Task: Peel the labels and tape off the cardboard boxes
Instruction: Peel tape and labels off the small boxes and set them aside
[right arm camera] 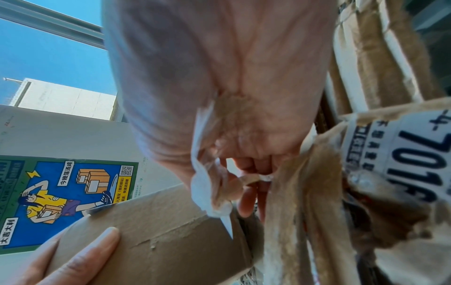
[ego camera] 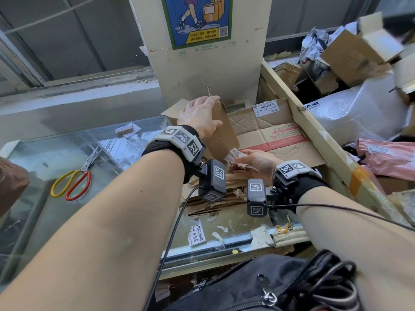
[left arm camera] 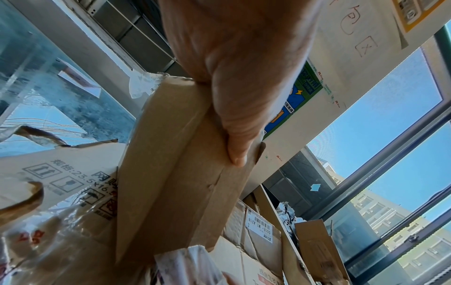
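My left hand (ego camera: pixel 199 115) grips the top of a flattened brown cardboard box (ego camera: pixel 221 133) that stands on edge over a pile of flat cardboard. In the left wrist view the thumb (left arm camera: pixel 238 135) presses on that box (left arm camera: pixel 175 173). My right hand (ego camera: pixel 253 163), just below and right of the box, holds a crumpled wad of peeled white label and clear tape (ego camera: pixel 234 157). In the right wrist view the wad (right arm camera: pixel 209 183) is pinched between the fingers, next to the box (right arm camera: pixel 158 241), with left fingertips (right arm camera: pixel 97 244) on its face.
Flattened boxes (ego camera: pixel 271 131) lie beneath, one with a barcode label (ego camera: pixel 267 107). Scissors (ego camera: pixel 76 178) with yellow and red handles lie on the glass counter (ego camera: pixel 56 153) at left. Peeled label scraps (ego camera: pixel 197 235) sit near the front edge. A wooden-framed bin (ego camera: pixel 318 135) of packaging fills the right.
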Demonstrator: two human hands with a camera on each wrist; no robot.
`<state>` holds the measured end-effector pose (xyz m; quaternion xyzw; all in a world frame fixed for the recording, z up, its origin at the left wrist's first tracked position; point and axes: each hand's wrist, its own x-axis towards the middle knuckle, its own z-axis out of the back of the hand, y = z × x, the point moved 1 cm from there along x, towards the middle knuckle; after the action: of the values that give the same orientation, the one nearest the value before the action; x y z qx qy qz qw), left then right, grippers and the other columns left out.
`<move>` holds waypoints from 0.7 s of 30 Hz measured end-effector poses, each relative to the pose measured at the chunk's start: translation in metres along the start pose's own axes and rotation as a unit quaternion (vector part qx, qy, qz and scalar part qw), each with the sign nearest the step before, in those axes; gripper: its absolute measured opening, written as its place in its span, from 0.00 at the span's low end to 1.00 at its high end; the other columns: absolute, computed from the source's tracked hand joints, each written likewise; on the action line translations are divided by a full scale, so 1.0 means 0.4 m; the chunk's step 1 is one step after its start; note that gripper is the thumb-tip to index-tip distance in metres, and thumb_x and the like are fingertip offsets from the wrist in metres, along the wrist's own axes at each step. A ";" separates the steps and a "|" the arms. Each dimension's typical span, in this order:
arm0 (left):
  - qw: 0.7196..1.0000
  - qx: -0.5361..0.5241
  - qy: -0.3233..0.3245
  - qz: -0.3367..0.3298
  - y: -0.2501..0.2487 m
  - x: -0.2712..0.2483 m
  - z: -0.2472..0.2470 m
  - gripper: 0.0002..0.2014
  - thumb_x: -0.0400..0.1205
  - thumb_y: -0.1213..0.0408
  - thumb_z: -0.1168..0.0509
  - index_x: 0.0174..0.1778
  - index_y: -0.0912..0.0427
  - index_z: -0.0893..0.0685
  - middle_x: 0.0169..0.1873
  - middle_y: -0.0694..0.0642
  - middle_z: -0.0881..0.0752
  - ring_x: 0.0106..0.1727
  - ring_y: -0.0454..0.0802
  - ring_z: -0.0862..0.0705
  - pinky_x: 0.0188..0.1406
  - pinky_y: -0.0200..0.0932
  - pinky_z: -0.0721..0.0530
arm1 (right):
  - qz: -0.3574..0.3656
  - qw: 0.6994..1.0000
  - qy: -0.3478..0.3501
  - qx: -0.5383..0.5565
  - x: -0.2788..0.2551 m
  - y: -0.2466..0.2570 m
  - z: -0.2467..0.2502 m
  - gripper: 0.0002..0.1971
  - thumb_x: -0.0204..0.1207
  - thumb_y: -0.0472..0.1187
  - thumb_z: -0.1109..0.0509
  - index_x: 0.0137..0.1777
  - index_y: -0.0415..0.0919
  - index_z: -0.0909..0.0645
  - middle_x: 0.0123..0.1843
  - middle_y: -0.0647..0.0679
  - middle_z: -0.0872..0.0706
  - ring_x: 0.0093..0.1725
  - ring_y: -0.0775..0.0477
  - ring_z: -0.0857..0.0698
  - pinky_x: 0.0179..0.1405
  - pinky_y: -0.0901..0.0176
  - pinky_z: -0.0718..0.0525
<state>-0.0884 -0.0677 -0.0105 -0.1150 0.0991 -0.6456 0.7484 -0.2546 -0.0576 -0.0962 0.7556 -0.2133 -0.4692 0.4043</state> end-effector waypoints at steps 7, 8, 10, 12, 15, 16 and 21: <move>1.000 0.002 -0.002 0.006 -0.002 0.000 0.000 0.32 0.83 0.53 0.35 0.82 0.41 0.40 0.81 0.49 0.37 0.81 0.55 0.40 0.78 0.56 0.39 | -0.002 1.000 0.001 0.021 0.002 -0.005 0.004 0.12 0.82 0.27 0.39 0.64 0.30 0.25 0.47 0.38 0.16 0.43 0.46 0.14 0.33 0.57 0.10; 1.000 0.001 -0.001 0.007 -0.002 0.001 0.001 0.32 0.83 0.53 0.35 0.82 0.41 0.40 0.81 0.49 0.37 0.81 0.55 0.40 0.78 0.56 0.39 | -0.005 1.000 0.004 0.025 0.003 -0.006 0.006 0.11 0.82 0.27 0.39 0.63 0.31 0.25 0.47 0.38 0.16 0.44 0.45 0.14 0.41 0.53 0.09; 1.000 0.000 0.000 0.009 -0.001 0.002 0.002 0.32 0.83 0.53 0.35 0.82 0.41 0.40 0.81 0.49 0.37 0.81 0.55 0.40 0.78 0.56 0.39 | -0.011 1.000 0.009 0.026 0.003 -0.008 0.011 0.10 0.82 0.28 0.39 0.61 0.33 0.24 0.47 0.37 0.15 0.46 0.42 0.14 0.51 0.48 0.14; 1.000 -0.002 -0.001 0.012 0.001 0.003 0.003 0.32 0.83 0.53 0.35 0.82 0.41 0.40 0.81 0.50 0.37 0.81 0.55 0.40 0.78 0.56 0.38 | -0.012 1.000 0.009 0.023 0.001 -0.009 0.014 0.10 0.82 0.29 0.39 0.61 0.33 0.24 0.46 0.37 0.15 0.46 0.41 0.14 0.54 0.47 0.15; 1.000 -0.004 -0.003 0.013 0.002 0.003 0.002 0.32 0.83 0.54 0.35 0.82 0.42 0.40 0.81 0.50 0.36 0.81 0.55 0.40 0.78 0.56 0.38 | -0.013 1.000 0.012 0.014 -0.001 -0.009 0.018 0.09 0.82 0.29 0.39 0.60 0.34 0.23 0.44 0.38 0.15 0.43 0.43 0.14 0.54 0.49 0.16; 1.000 -0.004 -0.003 0.014 0.002 0.004 0.002 0.32 0.83 0.54 0.35 0.82 0.41 0.40 0.81 0.50 0.36 0.81 0.56 0.40 0.78 0.56 0.38 | -0.013 1.000 0.013 0.010 -0.002 -0.009 0.019 0.09 0.82 0.29 0.39 0.60 0.34 0.23 0.43 0.38 0.15 0.42 0.43 0.14 0.54 0.49 0.16; 1.000 -0.005 -0.004 0.017 0.000 0.005 0.000 0.32 0.83 0.54 0.34 0.81 0.41 0.40 0.80 0.50 0.36 0.81 0.55 0.39 0.77 0.56 0.38 | -0.014 1.000 0.017 0.008 0.000 -0.012 0.024 0.14 0.82 0.30 0.38 0.66 0.33 0.25 0.46 0.38 0.14 0.43 0.43 0.13 0.47 0.50 0.12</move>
<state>-0.0880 -0.0698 -0.0103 -0.1199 0.1017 -0.6315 0.7593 -0.2633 -0.0590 -0.1023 0.7699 -0.1994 -0.4602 0.3947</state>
